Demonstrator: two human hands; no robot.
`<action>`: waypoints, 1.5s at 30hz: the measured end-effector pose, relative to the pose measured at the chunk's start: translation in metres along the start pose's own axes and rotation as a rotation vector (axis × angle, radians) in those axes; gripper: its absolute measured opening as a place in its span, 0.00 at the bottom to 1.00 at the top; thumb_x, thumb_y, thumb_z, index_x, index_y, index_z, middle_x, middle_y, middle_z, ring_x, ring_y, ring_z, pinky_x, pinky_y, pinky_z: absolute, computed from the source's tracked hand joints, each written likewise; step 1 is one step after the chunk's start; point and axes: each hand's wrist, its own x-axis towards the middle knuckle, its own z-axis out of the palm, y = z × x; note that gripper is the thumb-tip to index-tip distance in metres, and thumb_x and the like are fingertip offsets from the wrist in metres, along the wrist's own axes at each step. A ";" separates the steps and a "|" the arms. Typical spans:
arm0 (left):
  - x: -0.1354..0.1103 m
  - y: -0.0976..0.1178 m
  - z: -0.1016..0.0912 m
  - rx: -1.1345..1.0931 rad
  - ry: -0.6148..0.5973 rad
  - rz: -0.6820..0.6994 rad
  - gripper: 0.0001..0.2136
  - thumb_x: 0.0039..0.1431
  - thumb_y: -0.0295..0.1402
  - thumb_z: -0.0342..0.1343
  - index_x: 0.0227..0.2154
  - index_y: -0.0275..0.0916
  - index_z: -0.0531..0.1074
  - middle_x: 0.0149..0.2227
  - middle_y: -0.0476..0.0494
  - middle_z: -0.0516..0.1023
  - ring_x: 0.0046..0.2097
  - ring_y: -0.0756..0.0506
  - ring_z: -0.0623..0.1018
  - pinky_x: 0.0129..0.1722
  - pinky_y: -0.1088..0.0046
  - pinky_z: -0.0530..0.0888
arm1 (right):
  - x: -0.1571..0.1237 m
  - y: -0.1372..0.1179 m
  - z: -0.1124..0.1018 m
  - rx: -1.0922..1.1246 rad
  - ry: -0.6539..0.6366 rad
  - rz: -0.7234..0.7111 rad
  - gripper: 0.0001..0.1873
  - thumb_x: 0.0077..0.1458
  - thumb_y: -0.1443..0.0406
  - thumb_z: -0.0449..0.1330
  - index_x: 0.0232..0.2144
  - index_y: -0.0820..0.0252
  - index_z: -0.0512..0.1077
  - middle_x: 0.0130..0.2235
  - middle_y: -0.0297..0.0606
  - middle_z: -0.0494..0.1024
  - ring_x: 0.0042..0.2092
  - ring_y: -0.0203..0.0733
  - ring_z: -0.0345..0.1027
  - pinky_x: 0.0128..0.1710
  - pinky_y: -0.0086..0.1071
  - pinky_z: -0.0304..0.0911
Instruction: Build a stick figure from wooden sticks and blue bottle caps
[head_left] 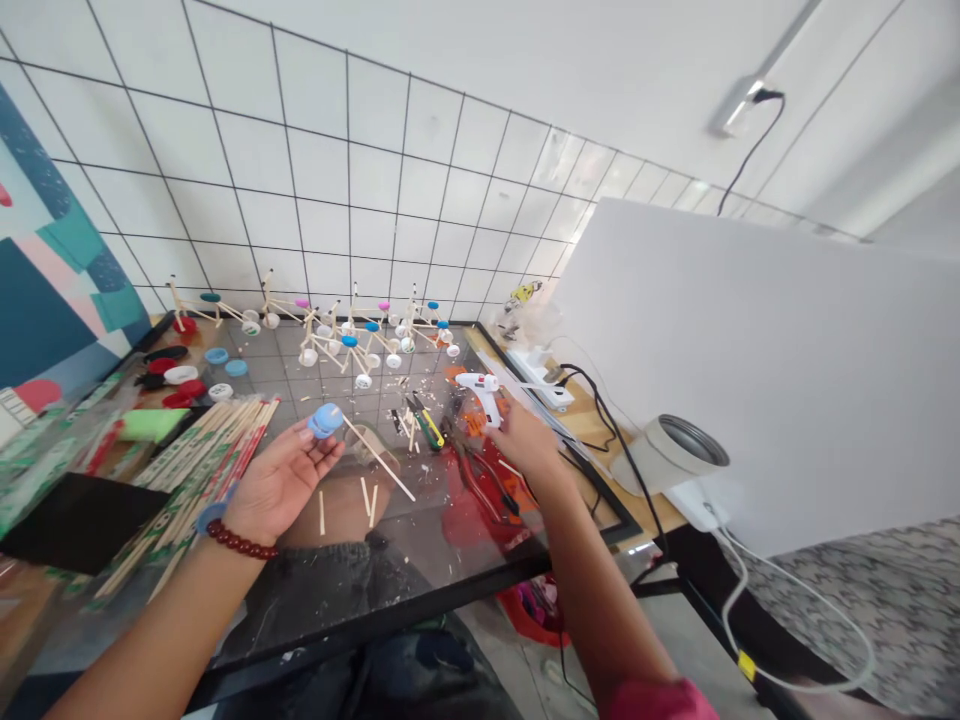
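Observed: left hand (281,485) palm up, fingers half curled, gripping a blue bottle cap (326,420) at the fingertips, with a wooden stick (379,458) running down and away from the cap. Red bead bracelet (240,540) noted on the wrist. Right hand (529,440) found closed around the grip of a white hot-glue gun (480,392). Below both, a glass-topped worktop (315,590) littered with cut stick pieces and shavings, carrying red-handled pliers (480,480) and a yellow-green utility knife (427,425). Recorded at the far end: stick-and-cap models (349,340). Recorded to the left: loose bottle caps (187,375) and bundled chopsticks (195,480). Beyond: white tiled wall (352,170) with black grout lines, abstract mural (52,270) at left, white board (750,370) at right, patterned carpet (877,620) at lower right.
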 end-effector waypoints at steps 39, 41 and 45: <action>-0.008 -0.024 -0.003 0.292 -0.218 0.010 0.16 0.39 0.33 0.83 0.34 0.36 0.88 0.37 0.38 0.89 0.36 0.43 0.86 0.40 0.67 0.85 | -0.054 -0.100 0.064 0.533 -0.367 -0.781 0.18 0.58 0.63 0.69 0.51 0.49 0.80 0.49 0.42 0.87 0.47 0.49 0.82 0.51 0.46 0.80; -0.008 -0.024 -0.004 0.300 -0.223 0.014 0.16 0.40 0.33 0.83 0.34 0.36 0.88 0.37 0.38 0.89 0.37 0.43 0.85 0.40 0.66 0.84 | -0.054 -0.099 0.064 0.517 -0.383 -0.782 0.22 0.57 0.61 0.71 0.54 0.47 0.79 0.50 0.43 0.86 0.49 0.51 0.82 0.53 0.49 0.80; -0.010 -0.023 -0.002 0.338 -0.218 0.026 0.18 0.38 0.35 0.84 0.34 0.37 0.88 0.36 0.39 0.89 0.36 0.43 0.85 0.39 0.67 0.84 | -0.057 -0.097 0.070 0.477 -0.384 -0.806 0.18 0.61 0.60 0.69 0.53 0.46 0.79 0.49 0.42 0.87 0.49 0.52 0.82 0.54 0.50 0.79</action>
